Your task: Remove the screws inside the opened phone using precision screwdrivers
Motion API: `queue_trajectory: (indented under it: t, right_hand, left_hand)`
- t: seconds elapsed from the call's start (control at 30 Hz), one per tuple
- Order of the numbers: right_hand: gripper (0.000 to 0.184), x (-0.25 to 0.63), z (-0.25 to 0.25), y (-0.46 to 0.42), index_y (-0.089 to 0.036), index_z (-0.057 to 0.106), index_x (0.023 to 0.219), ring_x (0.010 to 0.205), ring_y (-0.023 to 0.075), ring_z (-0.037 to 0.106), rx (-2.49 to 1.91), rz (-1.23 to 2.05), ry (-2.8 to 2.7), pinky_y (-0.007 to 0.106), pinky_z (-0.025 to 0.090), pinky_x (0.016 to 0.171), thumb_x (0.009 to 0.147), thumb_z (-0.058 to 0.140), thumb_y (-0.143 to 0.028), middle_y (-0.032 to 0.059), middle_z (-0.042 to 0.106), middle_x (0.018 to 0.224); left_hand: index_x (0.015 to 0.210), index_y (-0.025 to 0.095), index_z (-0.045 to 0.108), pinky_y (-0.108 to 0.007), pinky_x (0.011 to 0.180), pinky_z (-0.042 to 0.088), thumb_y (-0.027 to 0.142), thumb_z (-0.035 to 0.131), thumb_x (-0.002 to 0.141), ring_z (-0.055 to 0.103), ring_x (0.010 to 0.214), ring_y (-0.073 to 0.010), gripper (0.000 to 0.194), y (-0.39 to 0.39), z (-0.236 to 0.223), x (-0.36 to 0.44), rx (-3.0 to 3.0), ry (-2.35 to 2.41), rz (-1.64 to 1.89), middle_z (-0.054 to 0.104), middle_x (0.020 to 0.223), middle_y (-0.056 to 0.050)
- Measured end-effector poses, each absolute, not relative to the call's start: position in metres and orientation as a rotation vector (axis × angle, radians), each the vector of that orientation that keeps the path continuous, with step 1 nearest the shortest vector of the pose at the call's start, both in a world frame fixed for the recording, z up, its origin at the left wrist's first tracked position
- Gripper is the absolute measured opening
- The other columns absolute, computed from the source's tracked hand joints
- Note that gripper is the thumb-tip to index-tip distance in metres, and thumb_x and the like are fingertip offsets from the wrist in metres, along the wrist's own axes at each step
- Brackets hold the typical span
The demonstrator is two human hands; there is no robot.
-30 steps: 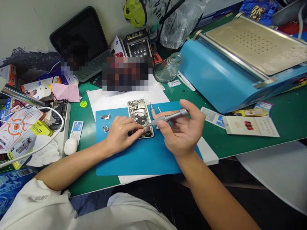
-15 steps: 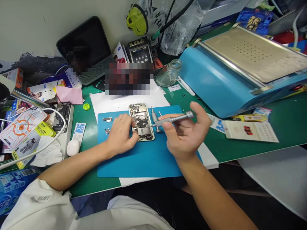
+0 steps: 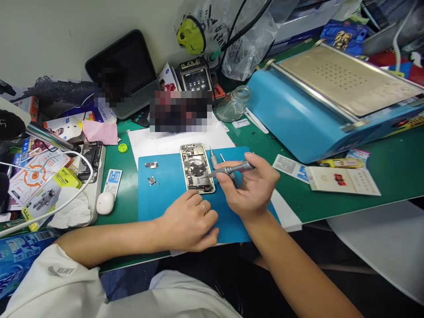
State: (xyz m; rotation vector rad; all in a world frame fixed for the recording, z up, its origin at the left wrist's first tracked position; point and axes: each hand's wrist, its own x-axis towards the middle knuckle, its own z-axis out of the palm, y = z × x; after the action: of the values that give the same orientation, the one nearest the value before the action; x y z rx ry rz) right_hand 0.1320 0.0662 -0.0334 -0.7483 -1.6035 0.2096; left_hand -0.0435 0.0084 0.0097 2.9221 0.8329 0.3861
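Fingers of the right hand [image 3: 251, 187] are pinching a slim grey screwdriver [image 3: 232, 168], curled snugly round its shaft, and its tip is pointing at the right edge of the opened phone [image 3: 197, 167]. That phone is lying face-down, back cover off, its insides showing, near the top middle of the blue mat [image 3: 185, 207] on the green surface [image 3: 391, 163]. The left hand [image 3: 192, 223] is resting lower on the mat, just below the phone, fingers loosely curled and holding nothing, not touching the phone.

Left of the phone, two small loose parts [image 3: 151, 172] are sitting on the mat, well apart from it, so some pieces look to be out already. Just beside the phone's right edge, spare screwdriver bits [image 3: 213, 156] are lying on the mat, partly behind the tool. By my reading the job is somewhere in the middle: the phone is open, a few pieces are off, and much of the inside is sitting in place. Whether a screw is on the tip is too small to tell.

Further off, a glass jar [image 3: 234, 103] is standing behind the white paper [image 3: 172, 139], a big blue machine [image 3: 318, 97] is filling the right side, and a second opened phone [image 3: 90, 160] is lying at the left among boxes and a white cable [image 3: 66, 198].
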Motion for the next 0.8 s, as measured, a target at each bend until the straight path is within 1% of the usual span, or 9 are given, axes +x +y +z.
queue_trajectory:
  t: [0.1,0.17,0.23,0.3,0.43,0.57,0.67,0.8]
  right_hand:
    - [0.075,0.131,-0.033,0.065,-0.028,0.041,0.147,0.076,0.018,0.074,-0.716,0.18,-1.656,0.035,0.066,0.069,0.083,0.074,-0.009,0.003,0.066,0.099]
    - [0.075,0.131,-0.032,0.064,-0.026,0.042,0.148,0.076,0.0184,0.074,-0.708,0.176,-1.66,0.036,0.067,0.071,0.082,0.073,-0.008,0.0036,0.066,0.1]
    - [0.073,0.131,-0.032,0.064,-0.026,0.043,0.147,0.076,0.0185,0.075,-0.707,0.187,-1.66,0.037,0.067,0.071,0.083,0.073,-0.009,0.0039,0.066,0.101]
    - [0.073,0.132,-0.031,0.063,-0.026,0.043,0.148,0.076,0.0181,0.075,-0.701,0.202,-1.669,0.036,0.067,0.069,0.083,0.072,-0.009,0.0036,0.067,0.101]
    - [0.073,0.132,-0.03,0.062,-0.029,0.042,0.148,0.075,0.0179,0.075,-0.699,0.214,-1.68,0.034,0.067,0.066,0.084,0.072,-0.01,0.0035,0.069,0.101]
    - [0.071,0.131,-0.031,0.061,-0.028,0.043,0.147,0.075,0.0187,0.076,-0.724,0.246,-1.675,0.036,0.067,0.07,0.084,0.072,-0.01,0.0025,0.071,0.096]
    - [0.073,0.13,-0.031,0.06,-0.026,0.044,0.146,0.075,0.0184,0.076,-0.732,0.263,-1.67,0.037,0.067,0.073,0.082,0.073,-0.007,0.0031,0.07,0.099]
    - [0.071,0.13,-0.031,0.059,-0.026,0.045,0.145,0.077,0.019,0.076,-0.754,0.298,-1.639,0.037,0.067,0.073,0.082,0.072,-0.006,0.0032,0.071,0.099]
  left_hand:
    - [0.08,0.018,0.058,-0.043,0.099,0.044,0.045,0.055,0.095,0.054,0.075,-0.0213,0.031,-0.003,0.008,-0.041,2.917,0.848,0.303,0.056,0.076,-0.004]
    - [0.082,0.018,0.058,-0.047,0.105,0.041,0.049,0.057,0.095,0.055,0.079,-0.0224,0.033,-0.007,0.007,-0.041,2.907,0.864,0.268,0.057,0.079,-0.004]
    - [0.084,0.018,0.058,-0.048,0.107,0.04,0.052,0.058,0.095,0.056,0.081,-0.0228,0.035,-0.008,0.004,-0.041,2.898,0.881,0.254,0.057,0.082,-0.005]
    - [0.085,0.018,0.058,-0.049,0.109,0.039,0.058,0.058,0.094,0.056,0.082,-0.0231,0.041,-0.009,0.002,-0.042,2.9,0.888,0.261,0.057,0.083,-0.005]
    - [0.087,0.017,0.059,-0.052,0.111,0.038,0.074,0.06,0.086,0.056,0.084,-0.0243,0.056,-0.009,-0.003,-0.042,2.927,0.856,0.268,0.057,0.084,-0.005]
    - [0.089,0.017,0.058,-0.053,0.111,0.037,0.07,0.064,0.086,0.056,0.085,-0.0244,0.053,-0.009,-0.005,-0.042,2.943,0.812,0.241,0.057,0.085,-0.005]
    - [0.09,0.017,0.057,-0.054,0.111,0.037,0.067,0.063,0.088,0.056,0.085,-0.0245,0.05,-0.008,-0.007,-0.042,2.931,0.789,0.229,0.057,0.085,-0.005]
    - [0.091,0.017,0.058,-0.054,0.112,0.036,0.065,0.061,0.089,0.055,0.086,-0.0243,0.048,-0.007,-0.009,-0.042,2.907,0.775,0.244,0.057,0.086,-0.005]
